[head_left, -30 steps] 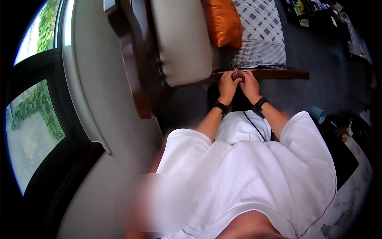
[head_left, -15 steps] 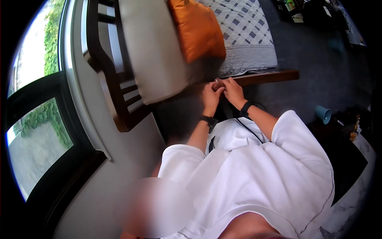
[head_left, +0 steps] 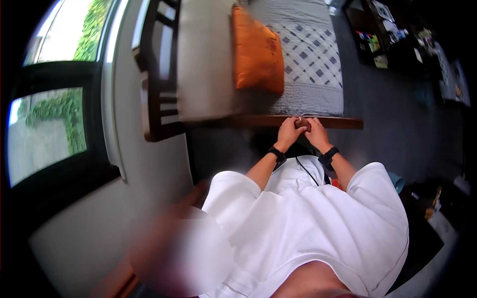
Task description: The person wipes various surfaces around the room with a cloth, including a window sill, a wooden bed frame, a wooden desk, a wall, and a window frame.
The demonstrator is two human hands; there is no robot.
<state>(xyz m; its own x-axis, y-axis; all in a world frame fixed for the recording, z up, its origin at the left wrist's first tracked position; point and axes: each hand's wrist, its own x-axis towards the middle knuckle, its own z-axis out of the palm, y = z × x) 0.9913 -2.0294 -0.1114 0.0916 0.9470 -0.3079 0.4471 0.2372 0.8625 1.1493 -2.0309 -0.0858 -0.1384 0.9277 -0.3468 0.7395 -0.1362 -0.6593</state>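
Note:
Both hands meet in front of me beside the wooden frame rail of a daybed. Between them is a small reddish-brown rounded object with a pale bit at its top; I cannot make out its kind. My left hand curls its fingers and thumb around its left side. From the right, my right hand closes on it in the same way. Each wrist wears a black band. The fingers partly hide the object.
The daybed has a beige back cushion, an orange pillow and a checked grey-white cover. A window is on the left. Dark shelves stand far right. A blue bin is near my right elbow. Another person's blurred shape is lower left.
My view has turned, so the daybed looks straighter. Both hands have shifted right and slightly lower in view, still together around the small brown object. The bin is now partly behind my sleeve.

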